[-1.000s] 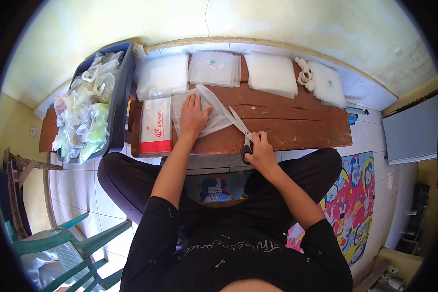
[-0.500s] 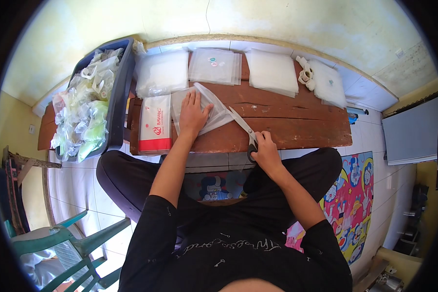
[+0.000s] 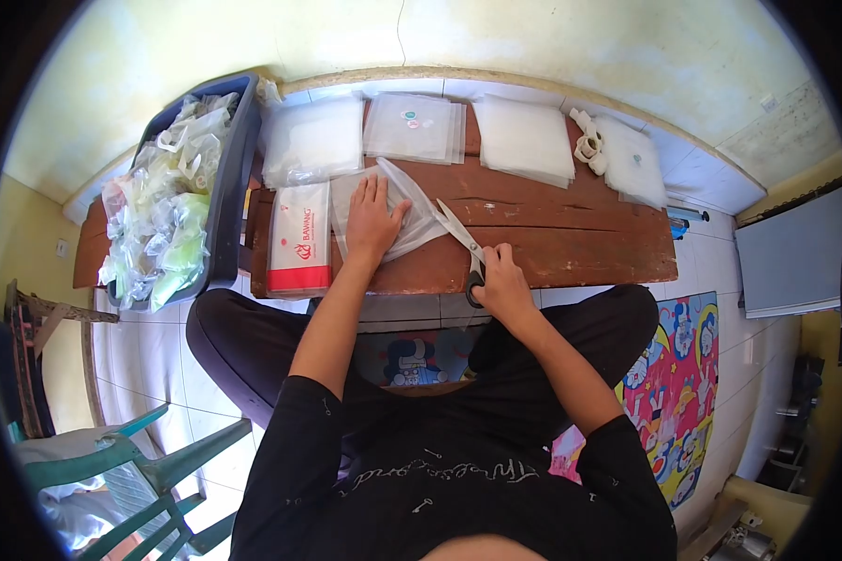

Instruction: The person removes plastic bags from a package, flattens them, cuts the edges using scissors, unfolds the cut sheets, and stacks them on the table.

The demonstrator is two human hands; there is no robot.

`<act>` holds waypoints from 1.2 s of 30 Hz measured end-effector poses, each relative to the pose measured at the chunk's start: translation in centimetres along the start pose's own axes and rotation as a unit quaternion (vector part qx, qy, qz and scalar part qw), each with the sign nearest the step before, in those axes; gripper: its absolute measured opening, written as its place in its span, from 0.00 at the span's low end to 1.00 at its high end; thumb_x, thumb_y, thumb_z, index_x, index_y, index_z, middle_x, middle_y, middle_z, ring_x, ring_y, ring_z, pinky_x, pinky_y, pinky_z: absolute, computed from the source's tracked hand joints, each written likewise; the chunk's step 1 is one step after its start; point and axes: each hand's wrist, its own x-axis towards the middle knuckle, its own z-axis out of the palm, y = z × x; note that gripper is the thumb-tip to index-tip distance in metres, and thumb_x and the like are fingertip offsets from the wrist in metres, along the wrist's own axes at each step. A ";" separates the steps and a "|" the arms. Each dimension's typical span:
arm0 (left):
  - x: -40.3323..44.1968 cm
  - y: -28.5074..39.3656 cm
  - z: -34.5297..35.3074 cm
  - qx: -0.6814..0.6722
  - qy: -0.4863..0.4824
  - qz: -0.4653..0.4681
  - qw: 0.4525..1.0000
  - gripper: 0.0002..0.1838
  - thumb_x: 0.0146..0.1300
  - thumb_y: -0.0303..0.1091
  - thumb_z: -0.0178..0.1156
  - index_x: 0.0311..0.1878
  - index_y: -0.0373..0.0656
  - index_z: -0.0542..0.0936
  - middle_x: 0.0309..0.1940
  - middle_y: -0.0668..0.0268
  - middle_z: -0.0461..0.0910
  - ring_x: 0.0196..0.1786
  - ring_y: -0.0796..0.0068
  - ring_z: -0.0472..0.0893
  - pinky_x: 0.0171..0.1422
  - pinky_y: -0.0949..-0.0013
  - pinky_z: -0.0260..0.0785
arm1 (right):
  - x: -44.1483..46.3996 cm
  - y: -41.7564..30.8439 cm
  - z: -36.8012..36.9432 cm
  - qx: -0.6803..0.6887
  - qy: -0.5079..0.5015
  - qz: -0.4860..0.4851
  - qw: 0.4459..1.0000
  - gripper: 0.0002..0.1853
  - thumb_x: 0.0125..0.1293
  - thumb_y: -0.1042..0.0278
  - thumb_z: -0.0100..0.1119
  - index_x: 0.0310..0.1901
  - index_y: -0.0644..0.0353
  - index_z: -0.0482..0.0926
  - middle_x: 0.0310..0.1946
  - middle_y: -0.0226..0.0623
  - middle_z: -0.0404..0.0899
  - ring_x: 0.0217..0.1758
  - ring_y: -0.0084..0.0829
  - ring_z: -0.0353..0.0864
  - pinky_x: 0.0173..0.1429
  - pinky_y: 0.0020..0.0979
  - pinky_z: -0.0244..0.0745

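Observation:
My left hand (image 3: 372,222) lies flat, fingers stretched out, on a clear plastic bag (image 3: 419,224) on the brown wooden bench (image 3: 571,248). In my right hand (image 3: 503,283) are scissors (image 3: 461,232) with black handles, my fingers wrapped round them. Their blades point up and left, with the tips beside the bag's right edge. Left of my left hand lies a white and red pack (image 3: 299,238) marked BAWANG.
Stacks of clear plastic sheets (image 3: 313,140) line the bench's back edge, with a pale roll (image 3: 587,145) at the right. A dark tub (image 3: 239,178) of plastic bags stands left. A green chair (image 3: 164,467) is at lower left, a colourful mat (image 3: 678,393) at right.
The scissors and my right hand have shifted slightly, lately a little to the left. My left hand stays flat on the bag.

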 end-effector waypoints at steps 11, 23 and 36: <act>0.0 0.1 -0.1 -0.003 -0.007 -0.006 1.000 0.39 0.67 0.59 0.54 0.68 0.33 0.68 0.71 0.48 0.63 0.76 0.51 0.58 0.79 0.54 0.48 | -0.4 0.4 0.0 0.002 0.025 -0.028 0.999 0.25 0.49 0.75 0.68 0.47 0.67 0.66 0.48 0.56 0.66 0.43 0.64 0.78 0.46 0.54 0.77; 0.0 0.2 -0.1 -0.006 -0.011 -0.012 1.000 0.39 0.68 0.59 0.53 0.69 0.33 0.68 0.72 0.49 0.63 0.76 0.52 0.58 0.79 0.54 0.48 | -2.6 -0.8 0.8 0.027 0.030 0.013 0.999 0.28 0.49 0.76 0.69 0.50 0.68 0.65 0.51 0.59 0.65 0.45 0.64 0.78 0.49 0.52 0.77; 0.1 -0.1 0.1 0.000 0.001 0.003 1.000 0.39 0.68 0.59 0.53 0.69 0.33 0.68 0.72 0.47 0.63 0.76 0.51 0.58 0.79 0.54 0.48 | -0.4 -1.5 1.5 0.007 0.033 0.023 0.999 0.23 0.51 0.73 0.66 0.45 0.70 0.65 0.46 0.59 0.64 0.43 0.65 0.78 0.48 0.53 0.77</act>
